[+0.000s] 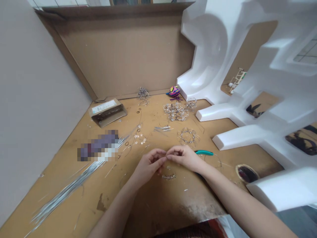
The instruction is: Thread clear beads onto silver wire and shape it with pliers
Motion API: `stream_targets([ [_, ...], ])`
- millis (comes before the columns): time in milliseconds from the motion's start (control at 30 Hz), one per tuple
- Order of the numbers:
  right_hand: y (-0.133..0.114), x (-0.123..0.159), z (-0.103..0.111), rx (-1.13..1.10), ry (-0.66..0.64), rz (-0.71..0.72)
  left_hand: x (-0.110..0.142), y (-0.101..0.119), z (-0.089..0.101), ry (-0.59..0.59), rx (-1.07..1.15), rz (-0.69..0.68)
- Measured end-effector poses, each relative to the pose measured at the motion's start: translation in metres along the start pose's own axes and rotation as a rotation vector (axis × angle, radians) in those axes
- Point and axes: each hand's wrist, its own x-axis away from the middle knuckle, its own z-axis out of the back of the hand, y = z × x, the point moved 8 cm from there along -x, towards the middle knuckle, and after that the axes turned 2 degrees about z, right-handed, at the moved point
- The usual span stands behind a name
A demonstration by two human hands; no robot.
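My left hand (148, 164) and my right hand (185, 158) meet fingertip to fingertip over the cardboard surface (153, 201). Both pinch; whatever is between the fingers is too small to make out. Just below them lies a short coiled piece with clear beads (168, 177). Beyond my right hand sits a ring of looped wire and clear beads (188, 136). A teal tool handle (204, 152) shows behind my right wrist, the rest of it partly hidden. Loose clear beads (140, 138) and short wire pieces (163, 128) are scattered ahead.
On the left lie a long bundle of silvery wires (71, 188), a blurred-out purple object (99, 145) and a small open box (109, 112). More beaded wire pieces (176, 111) and a colourful ball-like item (174, 91) are at the back. White moulded foam (237, 132) borders the right.
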Motion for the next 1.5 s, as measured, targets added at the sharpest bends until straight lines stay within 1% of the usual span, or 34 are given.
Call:
stream_targets([
  [67,0.005,0.000,0.001,-0.054,0.008,-0.050,-0.002,-0.001,0.009,0.063,0.017,0.005],
  [100,0.008,0.000,-0.001,-0.079,-0.021,-0.074,-0.003,-0.001,0.013,0.097,0.031,0.000],
  [233,0.017,0.006,-0.021,-0.139,-0.297,-0.162,-0.005,0.002,0.031,0.221,0.108,-0.054],
  [267,0.017,0.007,-0.023,-0.147,-0.329,-0.165,-0.005,0.002,0.035,0.255,0.134,-0.062],
  [300,0.017,0.007,-0.024,-0.149,-0.329,-0.154,-0.005,0.001,0.039,0.286,0.161,-0.063],
  [367,0.016,0.004,-0.020,-0.135,-0.268,-0.116,-0.004,-0.002,0.043,0.340,0.214,-0.061],
  [433,0.015,0.000,-0.013,-0.109,-0.178,-0.081,-0.002,-0.003,0.045,0.372,0.247,-0.059],
  [533,0.012,-0.005,0.000,-0.124,-0.034,-0.040,-0.002,-0.003,0.043,0.371,0.257,-0.062],
  [600,0.012,-0.006,0.004,-0.187,0.012,-0.026,-0.001,-0.002,0.041,0.364,0.261,-0.063],
  [667,0.011,-0.006,0.004,-0.240,0.026,-0.019,-0.001,-0.003,0.041,0.358,0.289,-0.047],
  [700,0.011,-0.005,0.004,-0.233,0.034,-0.012,-0.002,-0.004,0.041,0.354,0.310,-0.035],
  [767,0.009,-0.004,0.005,-0.142,0.060,0.002,-0.002,-0.006,0.040,0.345,0.335,-0.015],
  [833,0.007,-0.002,0.004,-0.013,0.079,0.011,-0.001,-0.005,0.038,0.342,0.278,-0.021],
  [933,0.004,0.000,0.001,0.121,0.071,0.043,0.002,0.001,0.034,0.370,0.031,-0.083],
  [1067,0.000,0.001,0.000,0.185,0.067,0.097,0.008,0.012,0.025,0.416,-0.335,-0.182],
  [1167,-0.001,0.001,0.001,0.192,0.065,0.096,0.008,0.013,0.023,0.419,-0.465,-0.182],
  [1367,0.004,0.000,0.004,0.121,0.097,0.003,0.009,0.015,0.021,0.396,-0.459,-0.194],
  [1500,0.003,0.000,0.003,0.120,0.089,0.023,0.009,0.015,0.019,0.376,-0.411,-0.209],
])
